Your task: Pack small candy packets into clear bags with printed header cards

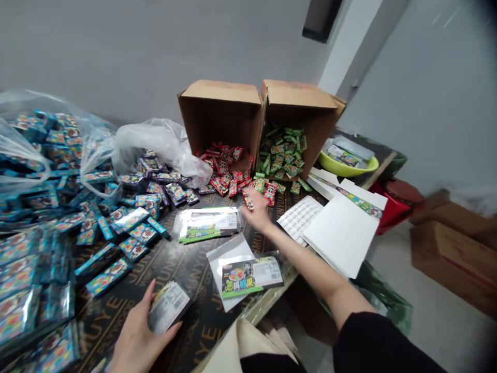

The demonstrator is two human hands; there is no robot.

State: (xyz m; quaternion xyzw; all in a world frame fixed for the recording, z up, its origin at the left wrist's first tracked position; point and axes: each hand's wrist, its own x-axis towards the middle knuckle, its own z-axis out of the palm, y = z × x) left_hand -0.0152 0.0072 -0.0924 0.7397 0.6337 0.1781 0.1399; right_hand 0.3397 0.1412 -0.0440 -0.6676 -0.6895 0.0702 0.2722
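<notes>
My left hand grips a small flat box with a grey-and-white printed face, thumb and fingers on its opposite edges. Farther off, my right hand reaches to the near edge of a pile of red packets. A small red packet shows between its thumb and fingers. Green packets lie just beyond that hand. Below my right wrist is a clear bag with a printed card, on top of a white sheet. Another bagged card stack lies left of the wrist.
Two open cardboard boxes lie on their sides at the back. Blue packets and purple packets cover the left, beside plastic bags. White cartons sit right, near a yellow-green bowl. The table edge runs close below.
</notes>
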